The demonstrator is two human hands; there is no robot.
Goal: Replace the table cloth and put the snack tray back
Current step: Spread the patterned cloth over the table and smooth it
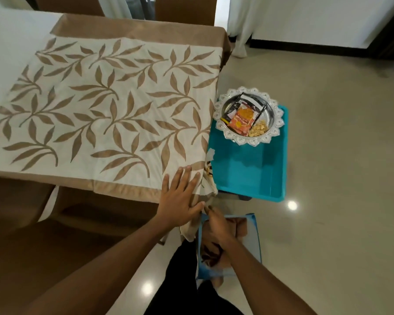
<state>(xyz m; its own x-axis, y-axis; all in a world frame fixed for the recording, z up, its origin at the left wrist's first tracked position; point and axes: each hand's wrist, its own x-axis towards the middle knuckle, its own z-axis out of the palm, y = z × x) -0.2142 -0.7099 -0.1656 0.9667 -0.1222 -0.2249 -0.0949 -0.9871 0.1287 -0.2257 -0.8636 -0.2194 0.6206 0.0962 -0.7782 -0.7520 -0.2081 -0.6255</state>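
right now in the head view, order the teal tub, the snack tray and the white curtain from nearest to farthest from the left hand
The left hand lies flat on the tablecloth at its near right corner.
1. teal tub: just to the hand's right, beside the table.
2. snack tray: resting on the tub's far end, ahead and to the right.
3. white curtain: by the far wall, beyond the table.

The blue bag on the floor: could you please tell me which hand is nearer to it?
Right. The right hand is over the blue bag; the left hand rests flat on the tablecloth at the table corner.
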